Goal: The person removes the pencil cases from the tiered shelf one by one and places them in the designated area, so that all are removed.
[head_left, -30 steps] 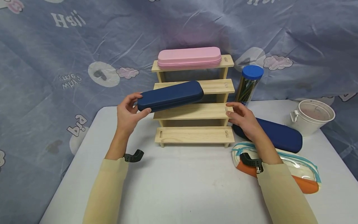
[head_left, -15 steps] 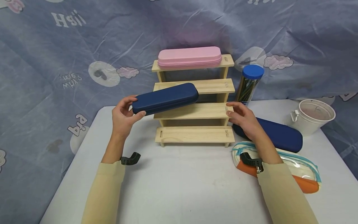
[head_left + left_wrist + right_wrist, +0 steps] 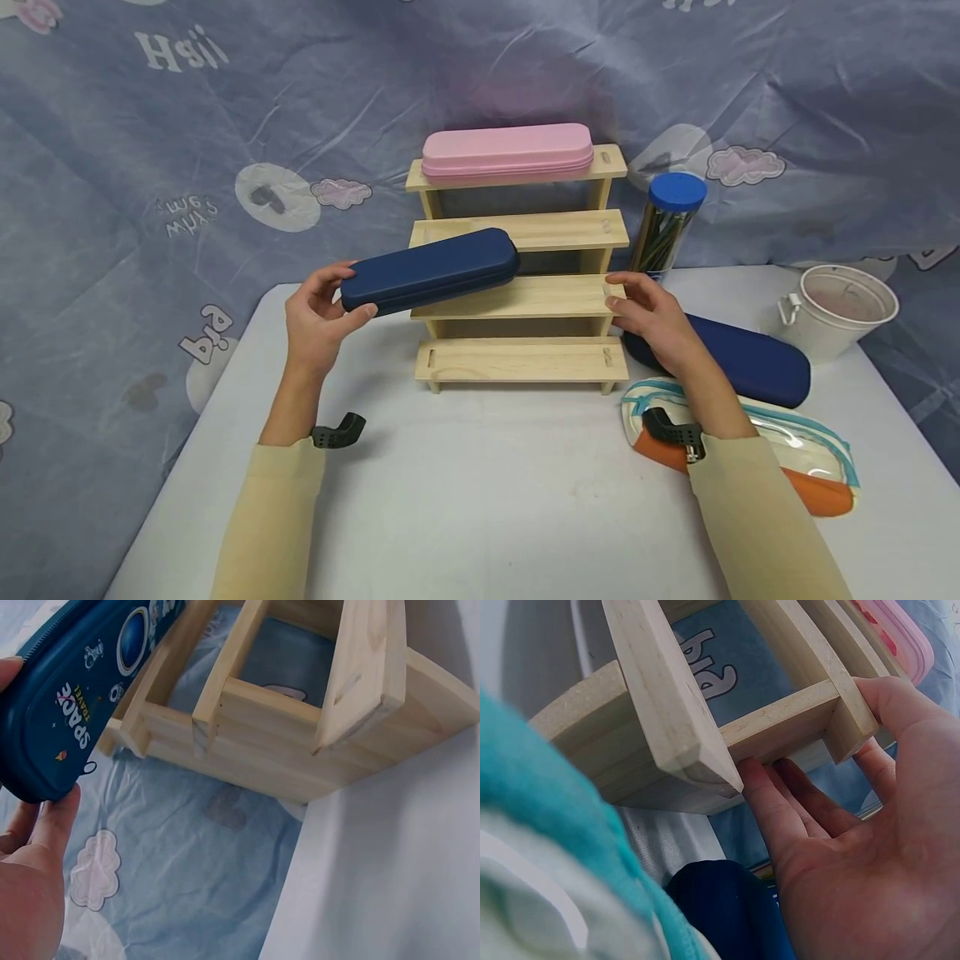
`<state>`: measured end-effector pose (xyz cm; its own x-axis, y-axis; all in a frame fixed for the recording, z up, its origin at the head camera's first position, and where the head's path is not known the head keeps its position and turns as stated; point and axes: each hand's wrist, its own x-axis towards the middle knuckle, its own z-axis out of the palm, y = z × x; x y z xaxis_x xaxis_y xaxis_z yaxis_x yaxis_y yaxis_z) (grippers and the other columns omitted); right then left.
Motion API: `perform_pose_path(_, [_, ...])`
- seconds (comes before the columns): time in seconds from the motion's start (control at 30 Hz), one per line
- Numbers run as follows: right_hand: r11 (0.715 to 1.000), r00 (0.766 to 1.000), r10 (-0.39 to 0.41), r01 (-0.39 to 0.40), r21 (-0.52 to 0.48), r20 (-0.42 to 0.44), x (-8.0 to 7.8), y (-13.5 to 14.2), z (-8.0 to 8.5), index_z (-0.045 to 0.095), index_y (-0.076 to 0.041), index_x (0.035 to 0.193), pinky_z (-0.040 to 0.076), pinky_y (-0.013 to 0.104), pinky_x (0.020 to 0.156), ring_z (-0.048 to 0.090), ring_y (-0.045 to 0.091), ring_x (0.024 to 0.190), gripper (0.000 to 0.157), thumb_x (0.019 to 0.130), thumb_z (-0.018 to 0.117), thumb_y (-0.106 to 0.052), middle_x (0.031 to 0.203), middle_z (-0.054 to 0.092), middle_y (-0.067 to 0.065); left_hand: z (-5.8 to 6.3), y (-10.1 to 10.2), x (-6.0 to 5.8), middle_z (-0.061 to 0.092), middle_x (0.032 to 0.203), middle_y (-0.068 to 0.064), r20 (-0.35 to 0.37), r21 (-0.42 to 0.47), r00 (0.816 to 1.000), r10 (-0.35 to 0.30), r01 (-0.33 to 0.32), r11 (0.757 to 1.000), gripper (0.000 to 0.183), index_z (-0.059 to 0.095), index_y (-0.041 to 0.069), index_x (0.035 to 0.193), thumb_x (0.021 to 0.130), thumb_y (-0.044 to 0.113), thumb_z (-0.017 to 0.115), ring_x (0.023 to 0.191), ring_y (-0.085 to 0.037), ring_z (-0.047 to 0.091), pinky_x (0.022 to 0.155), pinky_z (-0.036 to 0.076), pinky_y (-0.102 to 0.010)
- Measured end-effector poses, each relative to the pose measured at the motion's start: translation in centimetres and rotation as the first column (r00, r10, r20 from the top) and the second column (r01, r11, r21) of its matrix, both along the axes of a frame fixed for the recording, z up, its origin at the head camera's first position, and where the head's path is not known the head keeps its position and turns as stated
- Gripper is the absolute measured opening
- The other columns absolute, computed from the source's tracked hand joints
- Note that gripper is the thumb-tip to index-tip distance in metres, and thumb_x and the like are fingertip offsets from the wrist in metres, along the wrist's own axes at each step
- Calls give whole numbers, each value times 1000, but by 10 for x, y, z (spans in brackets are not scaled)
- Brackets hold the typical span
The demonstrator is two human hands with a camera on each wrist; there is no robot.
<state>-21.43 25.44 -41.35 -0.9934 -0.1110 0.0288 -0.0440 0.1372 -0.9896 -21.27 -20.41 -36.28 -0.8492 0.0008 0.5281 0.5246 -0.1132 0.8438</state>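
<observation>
My left hand [image 3: 313,321] pinches one end of a dark blue pencil case [image 3: 431,268], thumb on the near side and fingers behind. The case is tilted, its right end higher, and overlaps the middle tiers of a stepped wooden shelf [image 3: 525,360] in the head view. In the left wrist view, "SPACE TRAVEL" and small space pictures show on the case [image 3: 79,697]. My right hand [image 3: 651,321] grips the shelf's right end at the second tier from the bottom, thumb against the board in the right wrist view. A pink pencil case [image 3: 507,152] lies on the top tier.
Right of the shelf lie another navy case [image 3: 757,363] and a clear pouch [image 3: 802,446] with teal zip and orange base, both partly under my right forearm. A blue-lidded jar [image 3: 667,225] of thin sticks and a white bucket [image 3: 843,317] stand behind, near the patterned cloth backdrop.
My left hand has drawn the dark blue pencil case leftward and slightly down, uncovering more of the shelf's upper middle tier. My right hand stays at the shelf's end.
</observation>
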Motion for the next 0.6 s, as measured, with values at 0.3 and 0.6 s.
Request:
perform_pose_path(0.3, [1000, 1000, -2, 2, 6, 3, 0, 0, 0, 45, -16, 138, 47, 37, 94, 44, 27, 126, 54, 92, 64, -38, 144, 39, 9, -5, -10, 6, 52, 126, -23, 15, -18, 999, 32, -32, 999, 47, 59, -11, 112, 68, -17, 75, 111, -35, 50, 88, 51, -32])
perform_pose_path(0.6, [1000, 1000, -4, 4, 16, 1, 0, 0, 0, 45, -16, 138, 47, 38, 94, 42, 27, 128, 54, 92, 64, -38, 146, 38, 8, -8, -23, 9, 50, 127, -24, 35, 30, 999, 35, -36, 999, 47, 60, -11, 111, 67, -20, 74, 114, -35, 49, 87, 51, -31])
